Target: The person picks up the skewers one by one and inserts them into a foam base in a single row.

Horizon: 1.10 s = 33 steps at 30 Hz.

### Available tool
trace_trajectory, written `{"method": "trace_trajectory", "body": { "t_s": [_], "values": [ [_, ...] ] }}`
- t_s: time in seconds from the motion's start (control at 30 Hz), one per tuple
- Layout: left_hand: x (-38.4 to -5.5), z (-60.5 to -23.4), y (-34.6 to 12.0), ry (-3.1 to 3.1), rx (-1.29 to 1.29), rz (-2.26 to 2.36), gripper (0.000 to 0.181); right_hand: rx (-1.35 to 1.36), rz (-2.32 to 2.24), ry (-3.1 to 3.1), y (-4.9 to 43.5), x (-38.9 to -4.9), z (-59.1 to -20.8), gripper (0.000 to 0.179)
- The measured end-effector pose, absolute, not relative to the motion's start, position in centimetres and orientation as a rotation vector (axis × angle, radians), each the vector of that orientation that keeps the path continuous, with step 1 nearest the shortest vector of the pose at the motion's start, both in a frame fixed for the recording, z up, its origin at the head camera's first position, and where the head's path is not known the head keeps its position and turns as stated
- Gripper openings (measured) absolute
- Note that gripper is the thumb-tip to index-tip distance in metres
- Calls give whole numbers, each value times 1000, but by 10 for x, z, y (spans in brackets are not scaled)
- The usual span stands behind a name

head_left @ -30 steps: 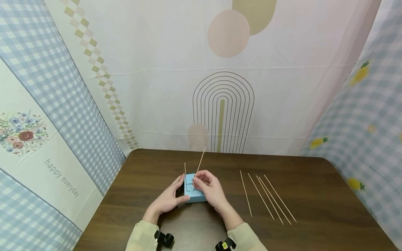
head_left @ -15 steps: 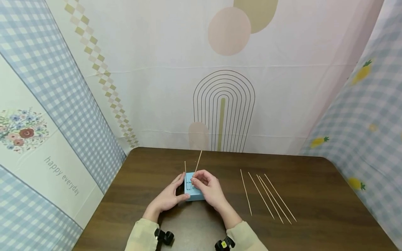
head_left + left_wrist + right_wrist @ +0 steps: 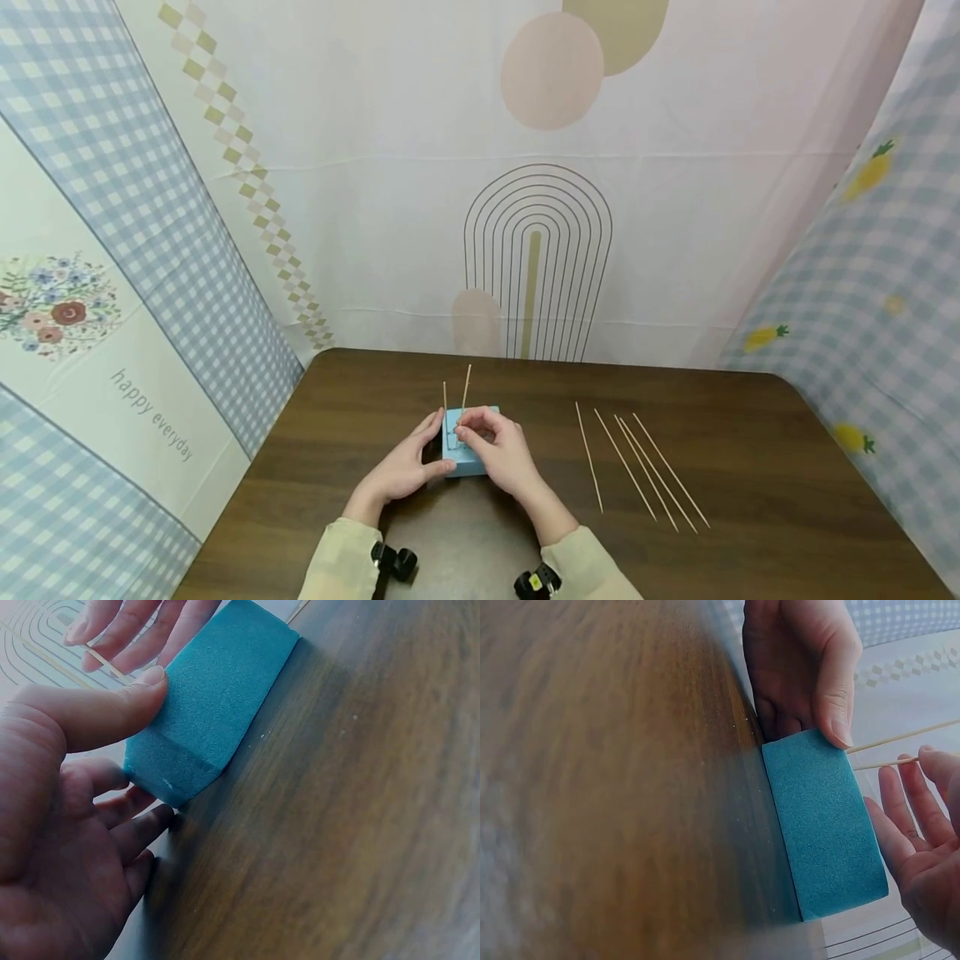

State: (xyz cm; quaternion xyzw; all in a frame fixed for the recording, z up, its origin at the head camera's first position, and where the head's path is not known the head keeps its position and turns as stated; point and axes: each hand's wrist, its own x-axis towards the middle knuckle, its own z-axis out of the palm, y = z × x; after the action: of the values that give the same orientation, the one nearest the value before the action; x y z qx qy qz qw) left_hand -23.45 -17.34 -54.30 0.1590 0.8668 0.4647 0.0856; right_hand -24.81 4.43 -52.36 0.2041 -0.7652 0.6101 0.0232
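Two bare hands work at one blue block (image 3: 825,829), which sits on the brown table (image 3: 787,467), near the middle of its width. The left hand (image 3: 401,473) holds this block at its left end: the thumb presses at the near corner, and the other fingers lie along the left side, so thumb and fingers are apart with the block between them. The right hand (image 3: 498,454) is over the top of the block. Its thumb and forefinger are clamped on a thin stick (image 3: 466,387), while its other fingers are loosely bent and a little spread. This stick points upward with a slight lean, and its lower end reaches the top of the block; whether it enters a hole, I cannot tell. Just beside it, a second stick (image 3: 445,397) stands almost upright at the left edge of the block. To the right of the hands, five loose sticks (image 3: 588,456) lie on the table in slanting lines, two of them very near each other. Both arms have pale sleeves (image 3: 341,560), and behind the table hangs a white cloth (image 3: 375,233) with printed shapes.
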Motion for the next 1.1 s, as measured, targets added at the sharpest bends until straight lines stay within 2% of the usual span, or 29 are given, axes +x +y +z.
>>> {"method": "trace_trajectory", "body": {
  "t_s": [0.53,1.1],
  "values": [
    [-235,-543,-174,2571,477,1401,95,726,1615,-2450,42,-245,-520,4],
    [-237,-542,-174,2554,455,1409,96,748,1565,-2504,42,-248,-523,8]
  ]
}}
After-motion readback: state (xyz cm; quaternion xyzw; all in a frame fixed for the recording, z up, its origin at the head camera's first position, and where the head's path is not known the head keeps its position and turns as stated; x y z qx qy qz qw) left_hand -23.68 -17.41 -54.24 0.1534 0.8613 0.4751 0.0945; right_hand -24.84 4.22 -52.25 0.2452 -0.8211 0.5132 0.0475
